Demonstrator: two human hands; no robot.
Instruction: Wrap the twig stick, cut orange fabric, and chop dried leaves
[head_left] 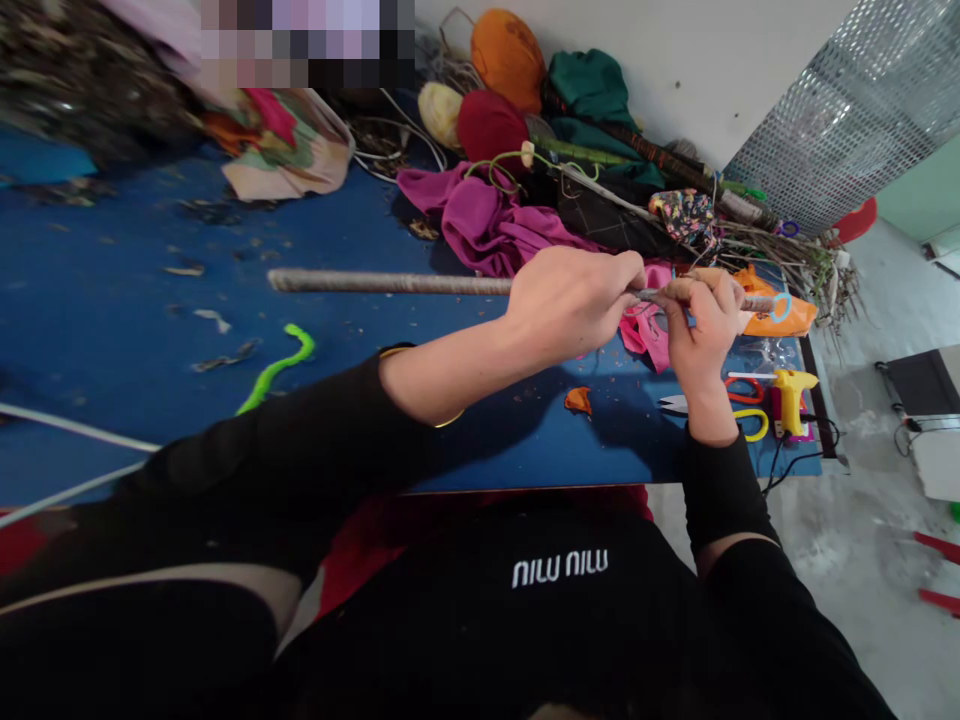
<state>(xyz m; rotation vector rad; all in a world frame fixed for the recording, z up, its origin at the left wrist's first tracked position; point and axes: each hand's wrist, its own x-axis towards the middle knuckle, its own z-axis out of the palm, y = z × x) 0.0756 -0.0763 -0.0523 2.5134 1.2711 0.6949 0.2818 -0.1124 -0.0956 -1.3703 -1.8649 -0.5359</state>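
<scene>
A long grey-brown wrapped stick [390, 283] runs level above the blue table [150, 330]. My left hand [574, 300] is closed round its middle, with the longer part of the stick sticking out to the left. Close beside it, the fingers of my right hand [703, 318] pinch the stick nearer its right end, where a thin dark strip shows between both hands. Pink cloth [646, 335] lies beneath the hands. An orange scrap [578, 401] rests on the table below them.
Scissors with yellow and red handles [752, 425] and a yellow glue gun [793, 400] lie at the right edge. Purple cloth [487, 220], balloons and twigs are heaped behind. A green fuzzy strip [277, 372] lies left. Part of another person [169, 35] shows at the upper left.
</scene>
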